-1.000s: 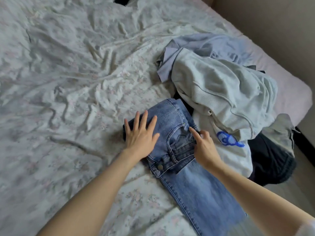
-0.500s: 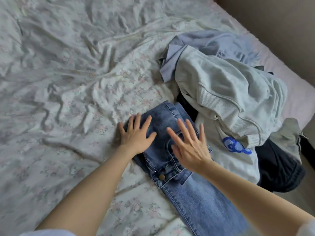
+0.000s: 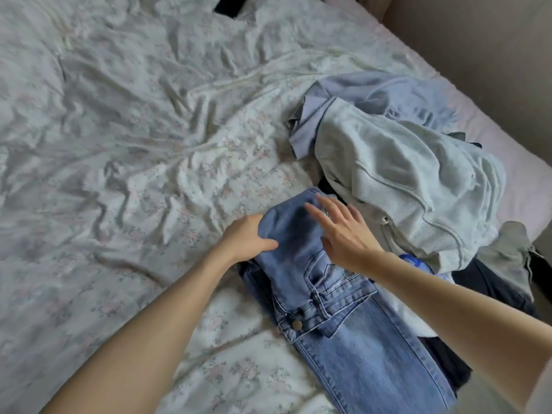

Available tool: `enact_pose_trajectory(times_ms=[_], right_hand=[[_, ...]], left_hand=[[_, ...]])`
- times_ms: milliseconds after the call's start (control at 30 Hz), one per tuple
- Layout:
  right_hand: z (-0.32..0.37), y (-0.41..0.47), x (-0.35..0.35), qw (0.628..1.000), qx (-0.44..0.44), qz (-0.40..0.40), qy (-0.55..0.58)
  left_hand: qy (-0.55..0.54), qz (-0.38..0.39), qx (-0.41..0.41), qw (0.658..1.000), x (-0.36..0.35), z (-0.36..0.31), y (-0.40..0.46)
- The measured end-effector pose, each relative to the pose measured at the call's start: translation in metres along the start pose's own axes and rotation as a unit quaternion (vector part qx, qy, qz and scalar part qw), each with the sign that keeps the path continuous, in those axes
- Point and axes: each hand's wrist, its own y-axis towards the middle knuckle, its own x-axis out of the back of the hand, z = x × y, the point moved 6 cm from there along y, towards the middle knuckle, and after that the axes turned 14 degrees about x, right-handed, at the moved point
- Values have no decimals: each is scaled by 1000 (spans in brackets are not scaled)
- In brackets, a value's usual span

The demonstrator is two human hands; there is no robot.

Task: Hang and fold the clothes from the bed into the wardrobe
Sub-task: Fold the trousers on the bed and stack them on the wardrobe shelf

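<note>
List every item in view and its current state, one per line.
Blue denim jeans: lying on the bed, top end lifted and being folded.
Left hand: grips the jeans' edge.
Right hand: open, fingers spread over the jeans.
Pale green-grey sweatshirt: crumpled on top of the pile.
Lavender-blue shirt: crumpled beneath the sweatshirt.
Floral bed sheet: wrinkled.
</note>
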Motion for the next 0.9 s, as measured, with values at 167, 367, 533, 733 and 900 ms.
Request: enact_pose_trajectory(times_ms=[167,367,533,733,900], right_hand=[[-9,48,36,969,60,234,-52],[17,70,72,976,74,175,-105],[30,98,111,989,73,47,-119],[44,142,166,982,62,-118,-134],[38,125,144,979,87,-121,-141]], left_hand=[[3,2,-83,997,18,-17,-39],[-26,-30,-59,997,49,-12,-56],[-5,-172,-35,984,109,-15,-63],[58,-427,-30,902,186,-34,-82],[114,-470,-72,872,147,-34,-95]])
